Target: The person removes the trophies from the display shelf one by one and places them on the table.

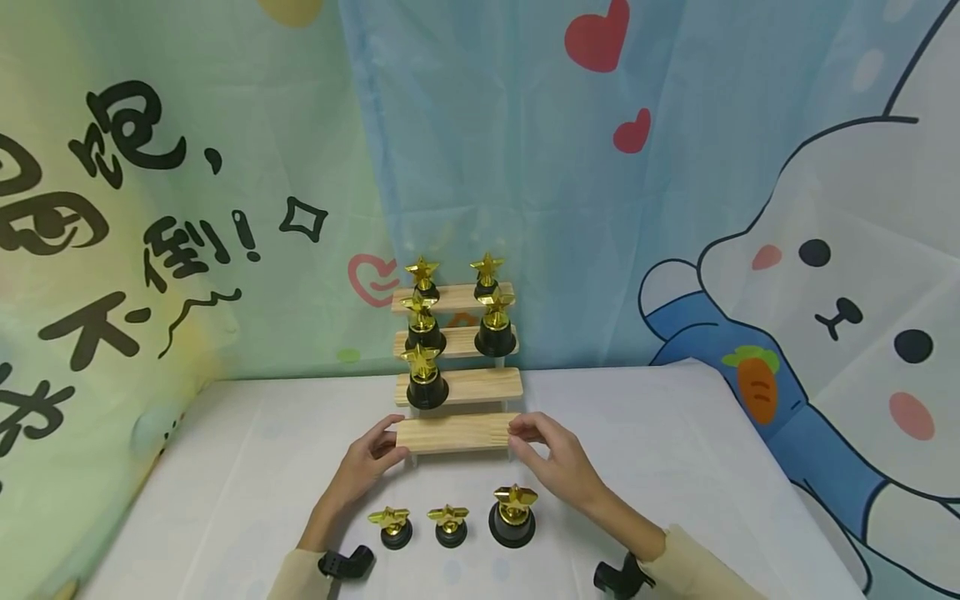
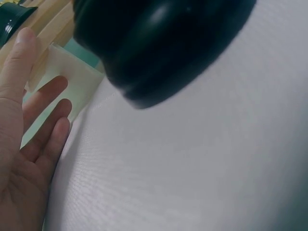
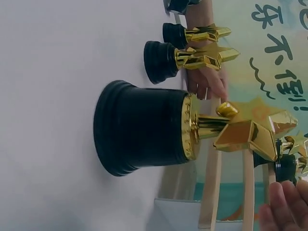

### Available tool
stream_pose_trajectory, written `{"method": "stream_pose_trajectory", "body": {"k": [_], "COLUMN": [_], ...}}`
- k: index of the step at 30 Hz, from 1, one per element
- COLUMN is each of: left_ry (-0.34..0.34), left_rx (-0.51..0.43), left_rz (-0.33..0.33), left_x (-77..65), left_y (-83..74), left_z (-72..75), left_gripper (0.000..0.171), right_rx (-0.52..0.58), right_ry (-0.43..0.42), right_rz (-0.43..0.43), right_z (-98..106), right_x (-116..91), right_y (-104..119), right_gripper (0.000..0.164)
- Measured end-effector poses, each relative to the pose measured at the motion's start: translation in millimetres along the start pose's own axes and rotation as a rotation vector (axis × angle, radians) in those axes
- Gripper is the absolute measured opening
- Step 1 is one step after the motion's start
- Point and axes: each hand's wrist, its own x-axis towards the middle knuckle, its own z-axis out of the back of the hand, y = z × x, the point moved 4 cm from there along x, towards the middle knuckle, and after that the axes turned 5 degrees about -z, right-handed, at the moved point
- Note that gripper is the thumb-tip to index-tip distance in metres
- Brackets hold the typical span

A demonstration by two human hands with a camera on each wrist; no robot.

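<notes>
Because a two-sided hold likely steadies it, left hand (image 1: 362,462) and right hand (image 1: 559,463) pinch the bottom board (image 1: 453,433).

A dark trophy base (image 2: 159,43) blurs in the left wrist view, its top lost beyond the upper edge, as the left hand (image 2: 17,159) runs off the left side. In the right wrist view, the lower right corner crops the right hand (image 3: 285,207) to its fingers, and the top edge slices a black wrist camera (image 3: 179,6). Seen from the head, a gold star (image 1: 419,302) partly masks a top-tier base (image 1: 432,292); whether the right fingers pinch or merely touch the wooden board (image 1: 453,433) is too small to tell. Frame edges trim both sleeves (image 1: 294,577) and the printed bear (image 1: 840,267).
</notes>
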Motion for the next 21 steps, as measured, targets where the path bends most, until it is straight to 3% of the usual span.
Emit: {"method": "stream_pose_trajectory", "body": {"k": [21], "left_ry": [-0.013], "left_rx": [-0.004], "left_rz": [-0.003], "left_x": [0.6], "left_y": [3.5], "left_z": [-0.1], "left_gripper": [0.059], "right_rx": [0.055], "right_ry": [0.085], "right_rz": [-0.056], "right_z": [-7], "right_x": [42], "right_y": [10], "right_gripper": [0.026]}}
